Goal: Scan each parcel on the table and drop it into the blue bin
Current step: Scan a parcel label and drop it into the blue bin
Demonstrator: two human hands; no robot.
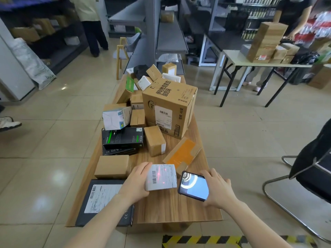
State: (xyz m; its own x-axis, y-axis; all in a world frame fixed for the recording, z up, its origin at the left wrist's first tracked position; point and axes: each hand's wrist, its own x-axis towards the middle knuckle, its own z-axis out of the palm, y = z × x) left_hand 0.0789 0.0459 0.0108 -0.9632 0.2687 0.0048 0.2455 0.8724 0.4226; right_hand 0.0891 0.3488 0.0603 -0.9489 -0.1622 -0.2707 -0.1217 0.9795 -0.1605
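Wooden table (172,206), piled with parcels toward its far end. Large printed cardboard carton (170,108), far centre. Flat black parcel (105,201), near left corner, shipping label up. Left hand (136,183), fingers curled round 1 small white-labelled parcel (161,177) at the table's near centre, with red scan light on its label. Right hand (218,188), clamped on a handheld scanner phone (194,187), just right of that parcel.
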